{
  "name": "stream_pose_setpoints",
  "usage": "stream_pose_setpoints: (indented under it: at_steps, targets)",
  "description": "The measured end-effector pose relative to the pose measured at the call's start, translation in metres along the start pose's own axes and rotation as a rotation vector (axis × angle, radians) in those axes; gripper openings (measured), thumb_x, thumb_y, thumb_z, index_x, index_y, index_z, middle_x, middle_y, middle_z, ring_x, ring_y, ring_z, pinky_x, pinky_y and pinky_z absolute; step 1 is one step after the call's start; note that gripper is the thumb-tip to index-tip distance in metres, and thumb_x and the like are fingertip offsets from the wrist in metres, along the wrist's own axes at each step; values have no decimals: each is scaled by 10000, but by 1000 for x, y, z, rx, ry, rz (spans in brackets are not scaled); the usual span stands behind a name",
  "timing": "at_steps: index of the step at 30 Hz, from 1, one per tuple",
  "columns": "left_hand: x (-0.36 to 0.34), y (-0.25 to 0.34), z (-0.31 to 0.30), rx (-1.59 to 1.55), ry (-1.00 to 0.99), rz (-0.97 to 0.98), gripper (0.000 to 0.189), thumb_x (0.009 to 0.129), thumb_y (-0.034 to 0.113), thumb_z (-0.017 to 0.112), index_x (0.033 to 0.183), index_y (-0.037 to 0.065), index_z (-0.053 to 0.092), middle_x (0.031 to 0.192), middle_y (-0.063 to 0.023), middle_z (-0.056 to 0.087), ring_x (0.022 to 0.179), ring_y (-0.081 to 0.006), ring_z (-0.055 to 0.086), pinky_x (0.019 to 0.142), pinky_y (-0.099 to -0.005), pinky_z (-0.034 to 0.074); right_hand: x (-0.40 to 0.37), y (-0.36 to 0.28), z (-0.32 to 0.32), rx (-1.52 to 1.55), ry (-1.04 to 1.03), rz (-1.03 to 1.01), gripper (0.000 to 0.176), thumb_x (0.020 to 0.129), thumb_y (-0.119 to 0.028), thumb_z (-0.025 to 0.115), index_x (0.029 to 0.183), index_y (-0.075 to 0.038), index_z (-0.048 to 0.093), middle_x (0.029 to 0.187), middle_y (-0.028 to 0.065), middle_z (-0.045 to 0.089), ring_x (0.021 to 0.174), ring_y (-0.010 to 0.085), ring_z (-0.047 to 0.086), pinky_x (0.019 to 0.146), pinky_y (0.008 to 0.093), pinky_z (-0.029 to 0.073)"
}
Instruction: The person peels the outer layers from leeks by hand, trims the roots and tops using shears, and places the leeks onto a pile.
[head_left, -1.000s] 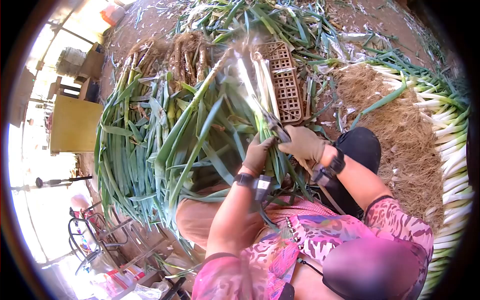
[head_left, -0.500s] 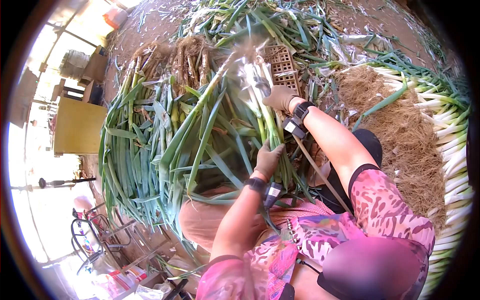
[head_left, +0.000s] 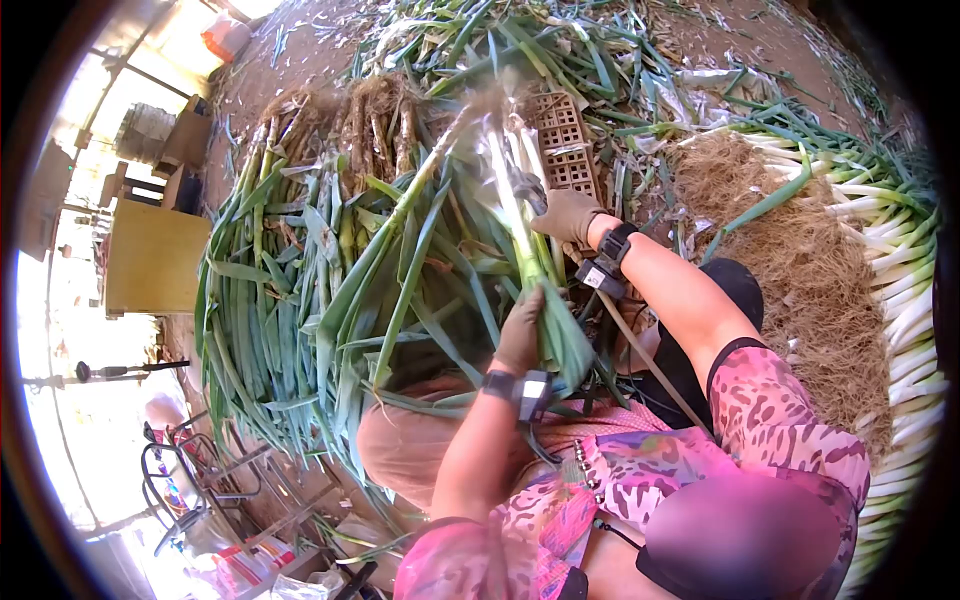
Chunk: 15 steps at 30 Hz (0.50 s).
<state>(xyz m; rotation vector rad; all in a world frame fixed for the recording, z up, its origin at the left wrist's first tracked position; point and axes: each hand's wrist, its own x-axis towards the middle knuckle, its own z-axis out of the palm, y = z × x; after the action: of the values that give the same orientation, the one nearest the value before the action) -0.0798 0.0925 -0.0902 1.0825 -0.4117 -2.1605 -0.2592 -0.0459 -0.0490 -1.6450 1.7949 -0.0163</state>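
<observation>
Left hand (head_left: 520, 335): my fingers clamp the leek (head_left: 515, 215) by its green leaves, above my lap.
Right hand (head_left: 568, 215): fingers curled closed at its pale stalk.
Crate (head_left: 568, 150): just beyond, contents hidden.

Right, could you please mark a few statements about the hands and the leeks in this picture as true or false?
1. Both the left hand and the right hand wear gloves. True.
2. The left hand grips the leek at its green leaves. True.
3. The right hand rests on a yellow box. False: it holds the leek's white stalk.
4. The trimmed white leeks lie stacked at the left edge. False: they lie at the right edge; the untrimmed pile is to the left.
5. A lattice crate lies just beyond the right hand. True.
</observation>
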Motion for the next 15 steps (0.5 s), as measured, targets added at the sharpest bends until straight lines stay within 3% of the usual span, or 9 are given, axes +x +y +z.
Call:
stream_pose_setpoints:
  at_steps: [1, 2, 3, 9, 15]
  targets:
    - [-6, 2, -3, -163, 19, -28, 366, 1043, 364, 529, 1245, 62, 566, 977, -71, 662, 829, -175, 651, 770, -327, 565, 3, 1, 0, 9, 4, 11, 551, 803, -440, 652, 1102, 22, 678, 1093, 257, 697, 1052, 382, 671, 930, 432, 517]
    - [-15, 8, -11, -59, -16, -50, 487, 1029, 488, 500, 1252, 65, 594, 982, -25, 656, 883, -142, 638, 756, -305, 560, 6, 1, 1, 15, -9, 9, 555, 809, -450, 654, 1125, 6, 676, 1108, 249, 695, 1066, 375, 667, 932, 433, 515]
    - [-15, 6, -15, -63, 35, 24, 451, 1039, 469, 489, 1225, 76, 608, 981, -17, 657, 871, -135, 641, 740, -300, 557, 6, -2, 0, 3, -7, -3, 557, 809, -452, 655, 1132, 2, 675, 1113, 245, 695, 1068, 373, 667, 931, 433, 516]
    - [-9, -3, -28, -96, 23, -41, 445, 1028, 473, 515, 1180, 67, 618, 965, -37, 665, 820, -149, 651, 711, -304, 552, 25, -16, -2, -43, -14, 2, 569, 805, -450, 651, 1167, -12, 666, 1139, 220, 697, 1080, 361, 668, 924, 429, 523]
    - [4, -11, -33, 97, -60, -41, 411, 1023, 431, 549, 1184, 58, 612, 953, -76, 672, 843, -186, 670, 751, -341, 570, 30, -21, -4, -171, -25, -48, 539, 790, -433, 653, 1077, 18, 721, 1086, 242, 710, 1030, 370, 693, 894, 429, 543]
